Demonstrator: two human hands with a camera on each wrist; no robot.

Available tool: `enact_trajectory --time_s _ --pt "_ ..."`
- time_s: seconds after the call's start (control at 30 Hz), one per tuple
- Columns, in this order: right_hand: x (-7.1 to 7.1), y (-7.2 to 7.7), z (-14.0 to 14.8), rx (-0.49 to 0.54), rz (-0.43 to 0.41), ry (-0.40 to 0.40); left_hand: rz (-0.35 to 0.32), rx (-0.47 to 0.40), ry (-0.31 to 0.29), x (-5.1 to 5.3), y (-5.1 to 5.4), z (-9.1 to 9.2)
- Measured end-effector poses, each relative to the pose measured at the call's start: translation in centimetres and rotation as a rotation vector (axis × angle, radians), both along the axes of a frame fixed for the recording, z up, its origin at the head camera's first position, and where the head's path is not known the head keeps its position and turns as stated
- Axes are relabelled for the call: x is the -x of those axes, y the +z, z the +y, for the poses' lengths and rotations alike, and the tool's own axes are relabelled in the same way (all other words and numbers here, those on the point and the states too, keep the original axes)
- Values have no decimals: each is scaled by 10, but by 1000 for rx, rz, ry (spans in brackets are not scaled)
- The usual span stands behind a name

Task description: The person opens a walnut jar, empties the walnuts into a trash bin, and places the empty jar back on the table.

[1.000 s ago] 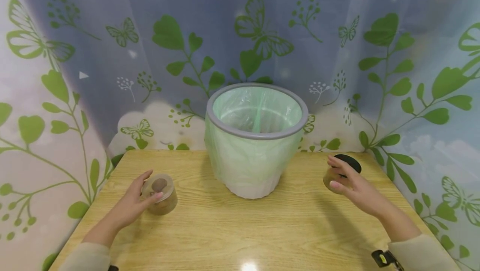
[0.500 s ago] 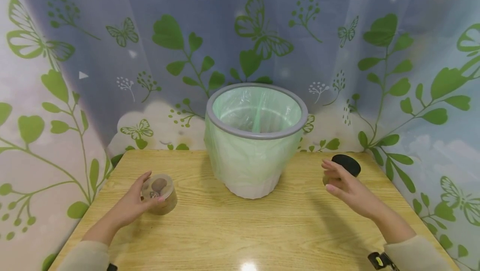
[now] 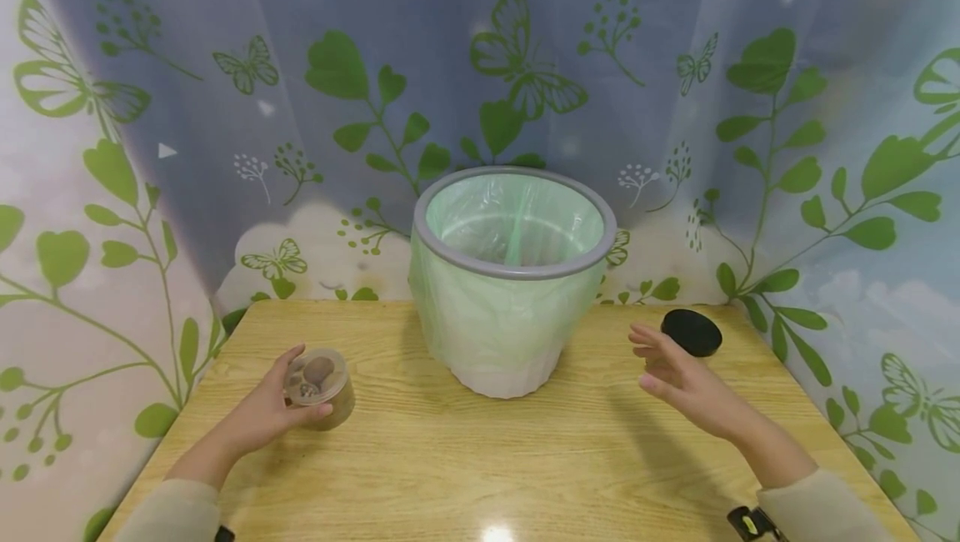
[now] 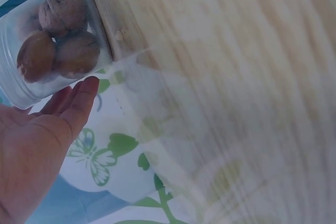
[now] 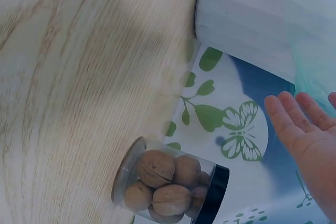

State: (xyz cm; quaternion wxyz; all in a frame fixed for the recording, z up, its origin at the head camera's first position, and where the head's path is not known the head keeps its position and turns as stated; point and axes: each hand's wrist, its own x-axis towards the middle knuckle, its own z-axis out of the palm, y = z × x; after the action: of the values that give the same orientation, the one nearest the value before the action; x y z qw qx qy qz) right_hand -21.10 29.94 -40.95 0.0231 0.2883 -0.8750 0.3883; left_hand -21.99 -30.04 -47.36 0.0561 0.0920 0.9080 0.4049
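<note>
A clear jar (image 3: 341, 400) without a lid stands at the table's left, with brown walnuts (image 4: 77, 53) inside. My left hand (image 3: 266, 409) holds it, thumb on the near side and fingers round the far side. In the left wrist view the fingers lie along the jar's wall and the thumb is hidden. My right hand (image 3: 693, 392) hovers at the right with fingers extended, holding nothing. Just beyond it is a second jar (image 5: 165, 182) of several walnuts, its black lid (image 3: 692, 333) on. In the head view the hand covers most of that jar's body.
A bin (image 3: 498, 375) with a grey rim (image 3: 517, 270) and a pale green liner (image 3: 510, 317) stands upright at the middle back of the wooden table (image 3: 480, 459). Behind it hangs a leaf-and-butterfly curtain (image 3: 525, 67), which also covers both sides.
My right hand has drifted left, away from the black-lidded jar, uncovering more of the lid. My left thumb has shifted down the near side of the open jar, which stays in place.
</note>
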Motion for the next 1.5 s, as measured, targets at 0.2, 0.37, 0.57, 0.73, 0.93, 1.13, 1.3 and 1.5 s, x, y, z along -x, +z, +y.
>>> enact_trajectory --time_s 0.2,0.37,0.57,0.73,0.93,1.13,1.3,1.5 --pt "3 -4 -5 20 15 36 10 29 10 2 -2 0" --pt "4 -6 -11 35 13 57 10 65 19 3 0 -1" --pt "4 -6 -18 38 0 69 -11 65 14 4 3 -3" --pt "4 -8 -22 45 -3 73 4 57 5 4 3 -4" --pt "4 -13 -26 41 1 88 10 63 11 4 3 -3" --pt "5 -16 -28 35 -8 92 14 69 30 3 3 0" --pt "5 -16 -30 33 -5 91 22 73 31 1 3 4" --pt "5 -16 -32 36 -7 97 33 70 27 1 4 9"
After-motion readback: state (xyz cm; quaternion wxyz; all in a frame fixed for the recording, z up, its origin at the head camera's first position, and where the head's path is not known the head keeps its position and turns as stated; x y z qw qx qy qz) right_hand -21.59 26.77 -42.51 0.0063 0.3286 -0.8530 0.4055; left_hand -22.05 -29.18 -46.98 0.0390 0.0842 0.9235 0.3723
